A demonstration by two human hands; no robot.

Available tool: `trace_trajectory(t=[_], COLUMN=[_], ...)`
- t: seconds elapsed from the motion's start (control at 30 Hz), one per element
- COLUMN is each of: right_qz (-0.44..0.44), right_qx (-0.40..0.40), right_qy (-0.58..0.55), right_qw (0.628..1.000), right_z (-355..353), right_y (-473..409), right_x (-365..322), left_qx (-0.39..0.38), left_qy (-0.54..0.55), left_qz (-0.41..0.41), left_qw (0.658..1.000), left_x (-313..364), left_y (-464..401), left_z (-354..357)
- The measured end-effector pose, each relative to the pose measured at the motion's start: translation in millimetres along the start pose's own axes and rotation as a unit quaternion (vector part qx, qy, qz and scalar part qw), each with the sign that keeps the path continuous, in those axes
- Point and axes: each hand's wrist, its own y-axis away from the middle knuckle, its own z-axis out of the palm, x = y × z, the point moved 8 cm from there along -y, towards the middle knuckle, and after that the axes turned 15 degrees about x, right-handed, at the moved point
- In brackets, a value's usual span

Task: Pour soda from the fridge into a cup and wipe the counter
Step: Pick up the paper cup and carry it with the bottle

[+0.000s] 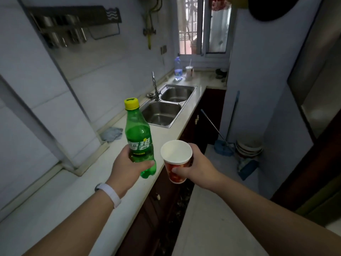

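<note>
— Soda bottle [138, 139] first: where do the fingers have it?

— Left hand [129, 166] is wrapped round the lower body, thumb across the front below the label, fingers curled behind it; the yellow cap [131, 103] is on and points up and a little away, so the long axis stands near upright, tilted slightly to the left.

— And the cup [176, 159]?

— Right hand [195, 166] grips it at mid-wall, thumb in front on the red print, fingers curled round the back; its mouth is open, tipped toward the camera, and looks empty inside.

— How do the two lie to one another?

— Bottle just to the left of the cup, nearly touching at the base; the bottle's neck stands well above the cup's rim; both are held in the air over the front edge of the counter [60, 196].

— So what does the next move hang on?

— My judgement: the cap must come off, yet both hands are full; one thing likely goes down on the counter first.

— Anything further out?

— Blue-grey cloth [112, 133] lies by the wall, beyond the bottle; double sink [167, 106] past that.
</note>
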Motion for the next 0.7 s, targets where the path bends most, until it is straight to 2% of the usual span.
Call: trace_trajectory(t=[0.27,0.47,0.7], right_qz=[-0.014,-0.017,-0.044], right_qx=[-0.046,-0.100,-0.141], right_qy=[-0.011,0.003,0.038], right_qw=[0.999,0.995,0.988], right_z=[27,85,156], right_y=[-32,-53,-102], right_x=[2,2,-16], left_qx=[0.048,0.101,0.169], left_qy=[-0.013,-0.026,0.006], left_qz=[-0.030,-0.061,-0.114], left_qw=[0.998,0.993,0.979], left_x=[-18,-53,-96], left_y=[-11,-30,-77], left_z=[-25,-65,-107])
